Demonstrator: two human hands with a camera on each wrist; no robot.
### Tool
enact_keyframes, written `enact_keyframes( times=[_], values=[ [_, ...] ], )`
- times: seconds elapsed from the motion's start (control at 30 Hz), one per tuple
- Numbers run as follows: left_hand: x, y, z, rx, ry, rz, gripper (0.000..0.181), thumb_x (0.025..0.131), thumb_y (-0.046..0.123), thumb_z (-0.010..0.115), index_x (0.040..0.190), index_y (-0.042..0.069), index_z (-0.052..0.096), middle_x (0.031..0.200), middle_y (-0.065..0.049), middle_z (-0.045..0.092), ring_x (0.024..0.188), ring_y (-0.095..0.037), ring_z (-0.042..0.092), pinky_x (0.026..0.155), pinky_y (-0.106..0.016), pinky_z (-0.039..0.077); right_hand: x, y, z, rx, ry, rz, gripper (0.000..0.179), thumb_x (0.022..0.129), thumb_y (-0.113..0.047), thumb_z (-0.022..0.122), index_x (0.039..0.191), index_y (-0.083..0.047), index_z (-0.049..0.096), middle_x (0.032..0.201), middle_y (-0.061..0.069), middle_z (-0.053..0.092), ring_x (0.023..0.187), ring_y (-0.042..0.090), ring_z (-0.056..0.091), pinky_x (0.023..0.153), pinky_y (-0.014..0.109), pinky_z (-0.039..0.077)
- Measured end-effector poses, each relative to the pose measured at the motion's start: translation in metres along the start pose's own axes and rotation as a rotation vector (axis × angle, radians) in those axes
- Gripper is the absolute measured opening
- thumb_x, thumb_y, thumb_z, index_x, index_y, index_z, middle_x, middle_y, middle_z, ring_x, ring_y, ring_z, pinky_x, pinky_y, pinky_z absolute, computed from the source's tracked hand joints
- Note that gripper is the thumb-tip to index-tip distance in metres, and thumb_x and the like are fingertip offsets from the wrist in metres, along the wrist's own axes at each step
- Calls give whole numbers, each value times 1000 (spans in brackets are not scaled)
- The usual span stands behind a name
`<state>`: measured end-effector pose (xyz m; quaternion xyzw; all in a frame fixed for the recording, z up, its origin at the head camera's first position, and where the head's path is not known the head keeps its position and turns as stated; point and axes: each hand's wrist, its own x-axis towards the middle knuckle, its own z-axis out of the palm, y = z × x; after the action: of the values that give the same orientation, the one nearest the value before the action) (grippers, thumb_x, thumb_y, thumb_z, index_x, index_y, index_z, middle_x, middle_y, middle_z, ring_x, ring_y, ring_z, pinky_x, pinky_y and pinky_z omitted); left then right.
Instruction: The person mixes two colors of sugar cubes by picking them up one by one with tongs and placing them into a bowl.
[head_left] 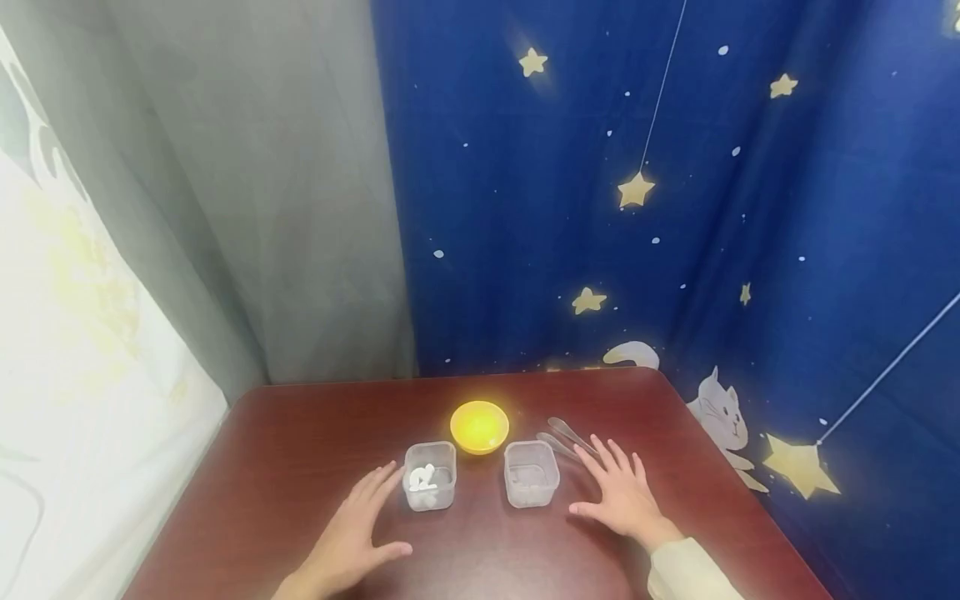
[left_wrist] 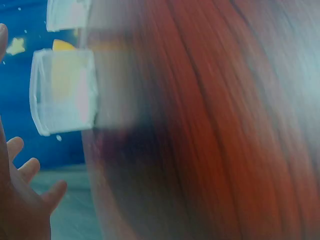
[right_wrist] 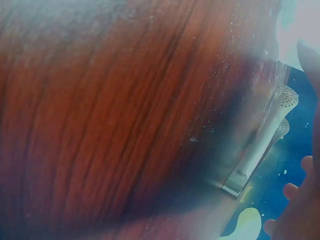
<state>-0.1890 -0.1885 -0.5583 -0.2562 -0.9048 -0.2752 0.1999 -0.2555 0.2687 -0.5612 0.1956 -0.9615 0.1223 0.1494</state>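
My left hand (head_left: 352,529) has its fingers spread and holds nothing. It is beside a clear plastic container (head_left: 448,456) with several small white pieces (head_left: 423,477) in it; the fingertips come close to its left wall, and contact cannot be told. On the other side, my right hand (head_left: 622,496) is also spread, palm toward the table. Its fingertips overlap the near end of metal tongs (head_left: 570,434) in the head view. Perforated tips show on the tongs (right_wrist: 262,137) in the right wrist view. A second clear container (head_left: 532,477) stands left of that hand.
Behind and between the two containers stands a yellow bowl (head_left: 480,450). Everything rests on a dark red wooden table (head_left: 315,425). A grey curtain (head_left: 300,208) and a blue starry curtain (head_left: 510,208) hang behind the far edge; white fabric (head_left: 75,350) hangs at left.
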Motion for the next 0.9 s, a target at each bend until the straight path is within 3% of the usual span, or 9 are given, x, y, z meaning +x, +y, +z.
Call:
enact_keyframes(
  times=[0.2,0.4,0.5,0.6,0.73,0.9],
  values=[
    [6,18,1,-14,-20,27,101,69,56,81,151,18,35,153,-7,35,137,-33,33,99,-61,33,4,1,0,3,-35,19,99,68,-67,74,149,-23,41,156,11,30,138,41,26,102,69,19],
    [12,32,4,-27,31,113,106,65,53,83,152,20,33,153,-1,35,135,-32,37,107,-40,23,8,6,2,3,-42,39,99,68,-69,73,150,-23,40,156,12,30,138,41,27,101,70,25],
    [13,39,5,-20,36,139,106,66,54,82,153,18,32,154,-2,34,135,-31,37,108,-36,23,10,8,3,19,-58,56,99,68,-67,75,150,-23,40,156,13,29,138,42,27,101,69,26],
    [14,45,8,-7,33,152,104,70,60,77,152,16,32,154,-3,34,134,-29,38,106,-45,32,12,9,6,32,-65,74,100,69,-65,75,151,-22,38,156,13,29,139,41,26,101,69,26],
    [15,52,14,-35,44,158,99,74,66,71,151,17,35,153,-3,35,133,-25,40,93,-56,43,15,10,8,44,-63,96,100,69,-63,77,151,-22,37,155,14,30,139,41,25,100,69,27],
    [19,60,21,-98,65,153,94,77,66,68,149,14,38,152,-5,38,134,-27,41,93,-56,44,18,11,10,65,-68,123,99,69,-62,77,151,-22,38,155,14,29,139,41,25,99,69,28]
  ],
)
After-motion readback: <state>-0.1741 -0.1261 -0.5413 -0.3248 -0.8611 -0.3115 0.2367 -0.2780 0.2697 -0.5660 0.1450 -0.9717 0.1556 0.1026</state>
